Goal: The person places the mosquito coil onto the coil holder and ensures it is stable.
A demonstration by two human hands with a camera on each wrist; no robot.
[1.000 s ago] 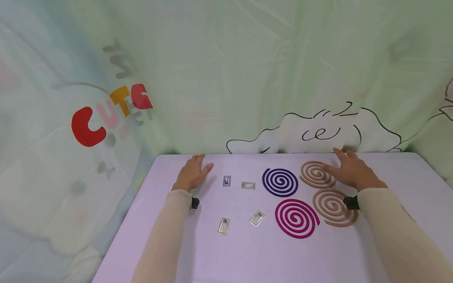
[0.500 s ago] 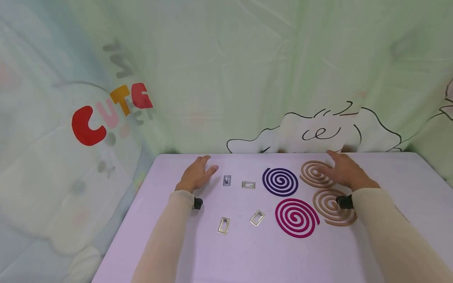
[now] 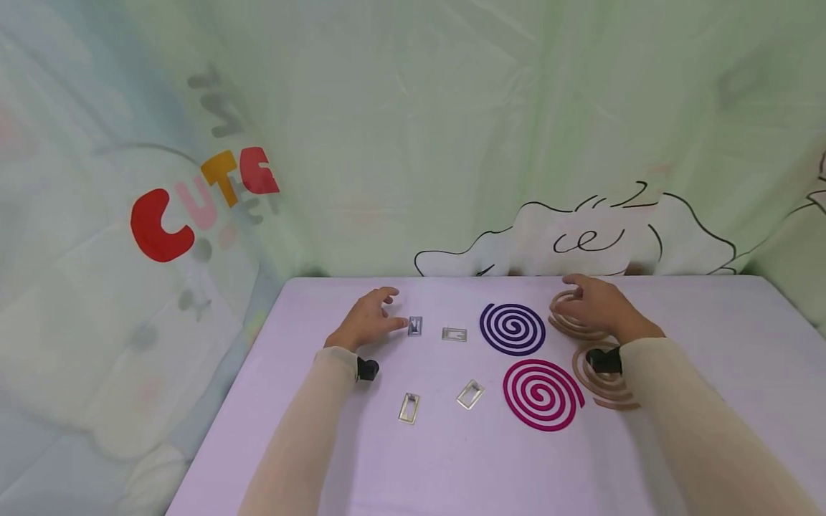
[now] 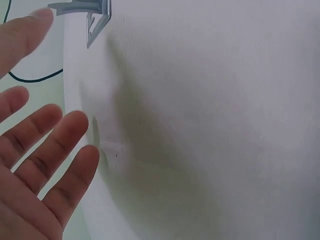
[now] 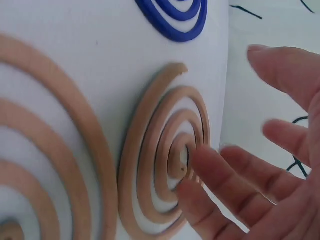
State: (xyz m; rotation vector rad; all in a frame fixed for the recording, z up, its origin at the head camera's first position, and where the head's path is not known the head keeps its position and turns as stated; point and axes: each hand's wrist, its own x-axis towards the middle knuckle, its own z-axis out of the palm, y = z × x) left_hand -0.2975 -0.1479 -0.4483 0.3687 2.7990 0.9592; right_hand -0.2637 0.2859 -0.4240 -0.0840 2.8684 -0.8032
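My left hand [image 3: 366, 319] hovers at the table's back left, thumb tip right at a small grey metal coil stand [image 3: 409, 332]. In the left wrist view its fingers are spread and loosely bent, with the stand [image 4: 102, 20] just beyond the thumb. My right hand [image 3: 603, 308] is above the back tan mosquito coil [image 3: 560, 326] and partly covers it. Nothing is between its relaxed fingers in the right wrist view, where the tan coil [image 5: 131, 175] lies behind the fingertips. A dark blue mosquito coil [image 3: 514, 354] lies left of this hand.
A magenta coil [image 3: 539, 430] lies in front of the blue one, and a second tan coil [image 3: 584, 380] sits partly under the right wrist. Several other metal stands, such as a silver one [image 3: 445, 335], lie on the white table [image 3: 452, 473]. A printed curtain [image 3: 400, 143] hangs behind.
My left hand has moved right, its thumb now reaching the grey stand. The right hand has moved left over the back tan coil. The coils and stands lie as before.
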